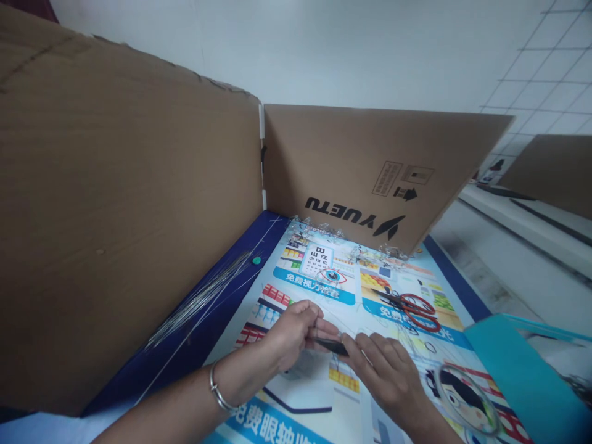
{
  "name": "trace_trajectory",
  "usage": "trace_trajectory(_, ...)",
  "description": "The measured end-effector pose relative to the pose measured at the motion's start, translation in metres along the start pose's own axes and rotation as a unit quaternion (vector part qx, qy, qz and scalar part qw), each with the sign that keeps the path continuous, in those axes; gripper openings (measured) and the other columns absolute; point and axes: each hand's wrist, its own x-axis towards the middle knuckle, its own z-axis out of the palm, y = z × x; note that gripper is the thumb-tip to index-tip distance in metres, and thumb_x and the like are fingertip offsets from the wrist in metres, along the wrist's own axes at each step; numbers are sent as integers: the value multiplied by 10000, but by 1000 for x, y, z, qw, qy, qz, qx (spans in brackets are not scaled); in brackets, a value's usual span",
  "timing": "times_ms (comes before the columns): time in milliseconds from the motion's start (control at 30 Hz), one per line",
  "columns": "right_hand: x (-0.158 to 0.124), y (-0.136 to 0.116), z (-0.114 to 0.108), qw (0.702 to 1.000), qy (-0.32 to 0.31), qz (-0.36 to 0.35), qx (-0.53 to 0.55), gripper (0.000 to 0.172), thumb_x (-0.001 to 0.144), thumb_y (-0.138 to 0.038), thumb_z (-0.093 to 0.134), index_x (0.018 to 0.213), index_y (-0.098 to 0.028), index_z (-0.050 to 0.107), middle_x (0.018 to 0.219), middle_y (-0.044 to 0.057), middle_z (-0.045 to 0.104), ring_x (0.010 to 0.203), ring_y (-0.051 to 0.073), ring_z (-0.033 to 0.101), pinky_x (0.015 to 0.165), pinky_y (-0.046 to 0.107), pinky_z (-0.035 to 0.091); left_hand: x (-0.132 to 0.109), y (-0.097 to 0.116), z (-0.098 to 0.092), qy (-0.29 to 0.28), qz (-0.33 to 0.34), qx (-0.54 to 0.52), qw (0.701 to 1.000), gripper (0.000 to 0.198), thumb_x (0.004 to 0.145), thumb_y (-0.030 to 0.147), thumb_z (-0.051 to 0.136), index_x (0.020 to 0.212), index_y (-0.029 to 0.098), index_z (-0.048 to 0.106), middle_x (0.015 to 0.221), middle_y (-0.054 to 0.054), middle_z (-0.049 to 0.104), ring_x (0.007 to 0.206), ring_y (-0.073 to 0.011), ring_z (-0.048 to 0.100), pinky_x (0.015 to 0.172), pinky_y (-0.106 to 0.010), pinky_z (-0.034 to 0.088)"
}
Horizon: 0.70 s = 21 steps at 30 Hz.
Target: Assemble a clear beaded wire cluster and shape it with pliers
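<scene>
My left hand [298, 330], with a silver bangle on its wrist, is closed, thumb and forefinger pinched. Whatever lies in that pinch is too small to make out. My right hand [383, 370] is closed around one end of a dark, narrow object [332, 346]. The object's other end reaches to the curled fingers of my left hand. Both hands are close together above a printed sheet [300, 394] with pictures and Chinese lettering. Beyond my right hand, scissors with red handles [419, 311] lie on the sheet.
Cardboard panels stand at the left [139, 203] and back [361, 154]. A bundle of thin wires [203, 299] lies along the left panel. Clear, tangled bits [324, 228] line the back edge. At the right are a round clear dish [467, 401] and a teal box [522, 370].
</scene>
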Motion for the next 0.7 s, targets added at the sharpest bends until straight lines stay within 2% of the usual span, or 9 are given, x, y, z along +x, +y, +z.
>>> trace_trajectory(233,-1,0,1,1000,15,1,-21,273,799,-249,652,1060,-172,630,858,62,679,788,219,582,734,394,392,-1,0,-1,-15,8,-11,1000,249,767,404,566,766,172,476,750,-94,708,690,-227,684,536,-261,479)
trace_trajectory(467,-2,2,1,999,16,-4,-32,298,776,-273,678,1054,-172,633,863,61,679,809,220,571,753,393,385,-1,0,-1,-1,9,-9,1000,268,764,425,567,768,173,477,737,-85,708,642,-208,677,509,-247,470)
trace_trajectory(700,-2,1,0,1000,13,5,-19,285,781,-230,669,1057,-170,635,871,67,680,815,227,564,746,390,386,0,0,-1,-1,2,-7,1000,262,770,417,570,758,173,475,731,-86,708,676,-209,678,548,-266,491)
